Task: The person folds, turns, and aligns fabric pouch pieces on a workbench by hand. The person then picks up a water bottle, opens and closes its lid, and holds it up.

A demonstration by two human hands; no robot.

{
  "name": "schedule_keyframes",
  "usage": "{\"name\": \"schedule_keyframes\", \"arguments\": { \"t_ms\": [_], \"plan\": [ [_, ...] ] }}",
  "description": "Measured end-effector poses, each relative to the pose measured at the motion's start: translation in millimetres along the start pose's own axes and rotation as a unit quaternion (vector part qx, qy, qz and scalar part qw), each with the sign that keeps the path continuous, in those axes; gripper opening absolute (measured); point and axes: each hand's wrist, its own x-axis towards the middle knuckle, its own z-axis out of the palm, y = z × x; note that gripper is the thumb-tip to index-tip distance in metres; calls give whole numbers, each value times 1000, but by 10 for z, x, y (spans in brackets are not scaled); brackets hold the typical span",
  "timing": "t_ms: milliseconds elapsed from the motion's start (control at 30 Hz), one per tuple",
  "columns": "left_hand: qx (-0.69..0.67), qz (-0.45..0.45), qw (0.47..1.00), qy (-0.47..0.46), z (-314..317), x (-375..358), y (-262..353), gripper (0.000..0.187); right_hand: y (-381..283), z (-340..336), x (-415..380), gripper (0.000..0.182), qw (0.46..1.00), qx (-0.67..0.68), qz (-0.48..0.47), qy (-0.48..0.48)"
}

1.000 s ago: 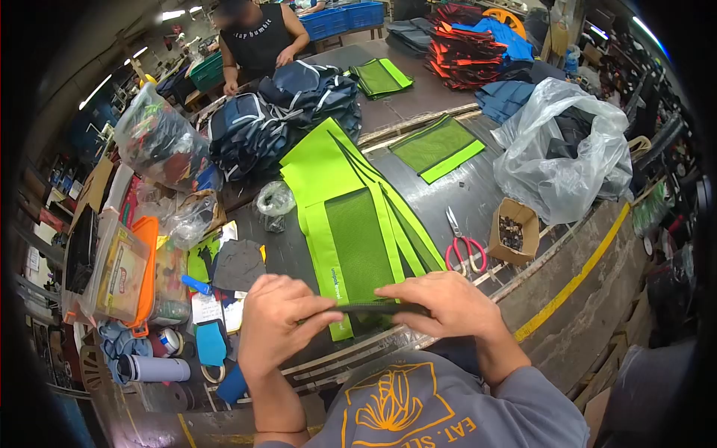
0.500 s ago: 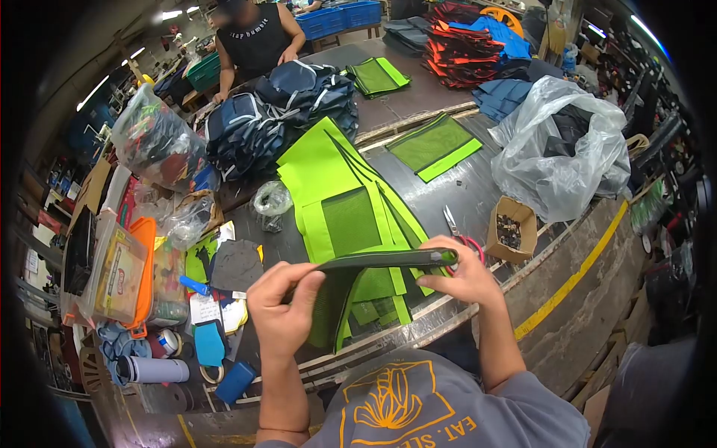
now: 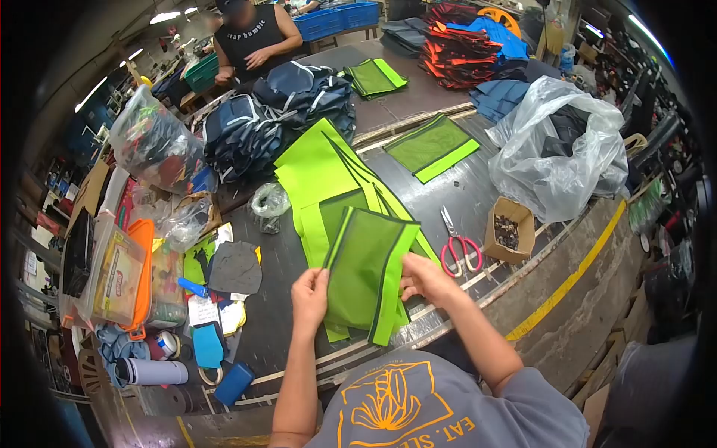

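Observation:
A green mesh panel [image 3: 362,272] with dark edging and a bright lime band down its right side hangs in front of me, facing up. My left hand [image 3: 309,297] is closed in a pinch on its left edge. At the lime band on the opposite side, my right hand [image 3: 424,278] grips the edge, its fingertips partly behind the fabric. Beneath the panel lies a fanned pile of lime fabric pieces [image 3: 302,179], some with mesh, partly covered. Scissors [image 3: 457,250] with pink handles rest on the table to the right of my right hand.
Another mesh panel [image 3: 433,145] lies flat farther back. A cardboard box [image 3: 510,230] of small dark parts and a clear plastic bag [image 3: 560,164] stand right. Dark blue bags [image 3: 287,104] are heaped ahead, near a co-worker [image 3: 258,37]. A tumbler [image 3: 153,371] lies left.
The mesh panel was held edge-on, folded over between my hands; now it is spread with its face showing. My right hand has moved left and down, uncovering the scissors' handles.

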Motion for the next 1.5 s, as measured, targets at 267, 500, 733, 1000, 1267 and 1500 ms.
{"name": "schedule_keyframes", "arguments": {
  "t_ms": [267,500,733,1000,1267,1500],
  "plan": [
    [210,194,950,127,221,-411,-7,26,-326,337,-117,32,941,-193,-254,111],
    [223,176,954,93,275,-511,-210,39,-1716,154,27,33,866,-76,-437,230],
    [273,164,947,50,268,-467,-177,40,-2642,-206,382,32,797,-11,-575,185],
    [289,148,944,52,280,-426,-116,38,-3571,-706,1091,26,805,91,-576,111],
    [291,129,947,49,284,-390,-93,35,-2731,-1986,1974,38,852,-56,-297,428],
    [294,126,946,51,292,-367,-94,35,-1984,-2506,2351,50,758,-292,-200,548]
  ]
}}
